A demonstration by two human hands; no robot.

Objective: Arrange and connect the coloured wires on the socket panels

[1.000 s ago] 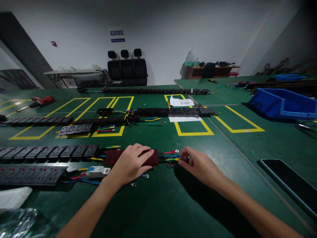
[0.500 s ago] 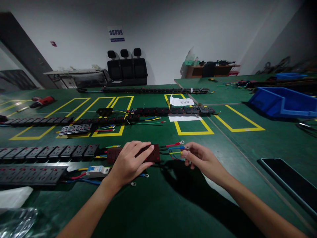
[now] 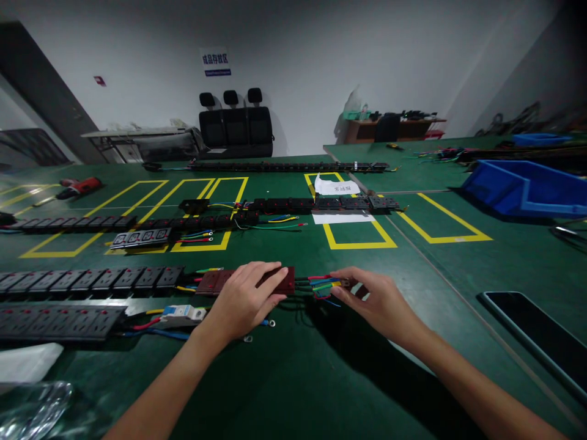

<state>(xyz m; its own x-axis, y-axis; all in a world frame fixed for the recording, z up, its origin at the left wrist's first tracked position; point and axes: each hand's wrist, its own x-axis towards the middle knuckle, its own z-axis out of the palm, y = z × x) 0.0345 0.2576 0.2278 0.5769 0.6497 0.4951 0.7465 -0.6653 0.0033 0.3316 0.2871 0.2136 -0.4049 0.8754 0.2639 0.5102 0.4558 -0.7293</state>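
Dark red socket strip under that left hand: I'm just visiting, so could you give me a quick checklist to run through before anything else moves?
1. Dark red socket strip steadied: ok, the left hand lies over it.
2. Coloured wires within reach: ok, their ends are between the thumb and fingers of the right hand.
3. Every wire end gripped: cannot tell, fingers partly hide them.
4. Strip flat on the table: cannot tell, a hand covers much of it.
5. Phone apart from the hands: ok, off to the right.

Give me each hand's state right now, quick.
Left hand: closed over the dark red socket strip, holding it.
Right hand: closed, pinching the coloured wires near their ends.
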